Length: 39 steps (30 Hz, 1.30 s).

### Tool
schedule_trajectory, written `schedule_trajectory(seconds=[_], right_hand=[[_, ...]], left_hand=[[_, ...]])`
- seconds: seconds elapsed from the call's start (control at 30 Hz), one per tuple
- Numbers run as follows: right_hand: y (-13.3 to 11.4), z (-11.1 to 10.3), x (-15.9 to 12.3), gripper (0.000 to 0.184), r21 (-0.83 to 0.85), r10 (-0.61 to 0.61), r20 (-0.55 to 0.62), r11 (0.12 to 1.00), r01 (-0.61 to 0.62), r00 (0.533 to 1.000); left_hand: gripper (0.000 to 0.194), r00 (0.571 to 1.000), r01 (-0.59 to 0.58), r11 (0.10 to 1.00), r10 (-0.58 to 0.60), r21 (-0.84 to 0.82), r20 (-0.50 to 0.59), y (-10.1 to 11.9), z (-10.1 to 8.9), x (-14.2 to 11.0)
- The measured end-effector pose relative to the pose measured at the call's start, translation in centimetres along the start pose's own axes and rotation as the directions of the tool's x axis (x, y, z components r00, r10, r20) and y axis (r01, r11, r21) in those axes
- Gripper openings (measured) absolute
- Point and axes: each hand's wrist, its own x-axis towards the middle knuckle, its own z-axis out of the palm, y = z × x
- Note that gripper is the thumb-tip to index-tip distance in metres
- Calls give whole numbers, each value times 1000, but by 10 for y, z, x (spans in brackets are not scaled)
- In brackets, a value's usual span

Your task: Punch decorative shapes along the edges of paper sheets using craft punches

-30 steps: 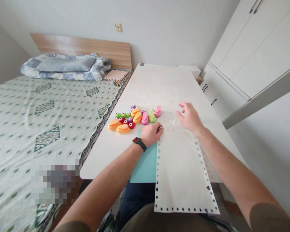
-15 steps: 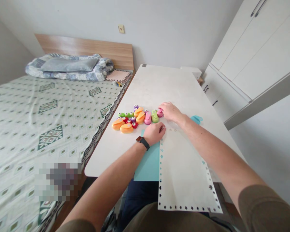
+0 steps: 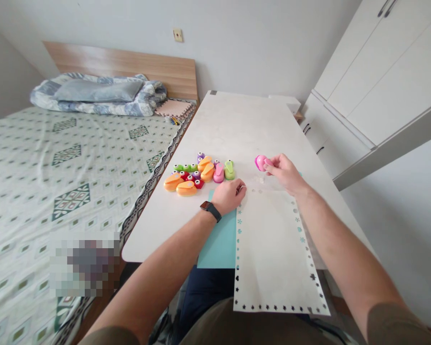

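Note:
My right hand [image 3: 285, 175] is closed around a pink craft punch [image 3: 262, 163], held just above the table beyond the paper's top edge. A long white sheet of paper [image 3: 273, 249] runs from the table over its near edge, with small shaped holes along its sides and bottom. At its top left corner, my left hand [image 3: 229, 197] is closed, fingers curled on the corner. A light blue sheet [image 3: 218, 239] lies partly under the paper and my left wrist. Left of my hands sit a green punch [image 3: 229, 170], a pink-and-grey punch [image 3: 219, 173] and several orange punches [image 3: 186, 188].
Small red punches [image 3: 198, 184], green ones [image 3: 184, 167] and purple ones [image 3: 200, 156] stand in the cluster on the white table [image 3: 237, 124]. A bed [image 3: 104, 158] borders the table's left side. White cabinets [image 3: 388, 72] stand on the right.
My right hand has picked the pink punch up from the end of the cluster and moved right with it, turning it. My left hand has stayed at the paper's corner.

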Motion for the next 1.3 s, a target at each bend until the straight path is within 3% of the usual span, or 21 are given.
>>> schedule_trajectory(seconds=[0.13, 0.23, 0.33, 0.53, 0.77, 0.9, 1.07, 1.17, 1.3], right_hand=[[2, -9, -20, 40, 315, 113, 53, 941, -124, 992], [1, -13, -27, 49, 427, 157, 92, 886, -181, 983], [4, -13, -27, 43, 430, 155, 93, 885, -180, 984], [16, -10, -24, 20, 403, 165, -35, 905, -137, 986], [21, -14, -24, 11, 392, 113, -72, 917, -77, 991], [20, -15, -26, 14, 366, 90, -94, 929, -49, 991], [19, -14, -29, 23, 343, 116, -73, 935, -84, 991], [14, -13, -30, 27, 399, 135, -36, 910, -110, 990], [3, -14, -35, 26, 514, 157, 58, 842, -165, 986]], left_hand=[[21, 1000, -11, 1000, 11, -20, 0, 4, -3, 1], [21, 1000, -27, 999, 27, -28, -16, 6, -4, 1], [21, 999, -34, 999, 33, -37, -25, 8, -5, 1], [21, 998, -61, 993, 62, -98, 7, 19, -11, 5], [21, 998, -12, 996, 18, -89, 67, 32, -26, 28], [18, 999, 24, 995, -20, -92, 51, 34, -25, 37], [21, 992, 120, 960, -107, -252, 65, 31, -10, 29], [27, 989, 138, 939, -116, -316, 90, 26, -4, 21], [36, 988, 116, 955, -82, -274, 133, 23, -4, 16]])
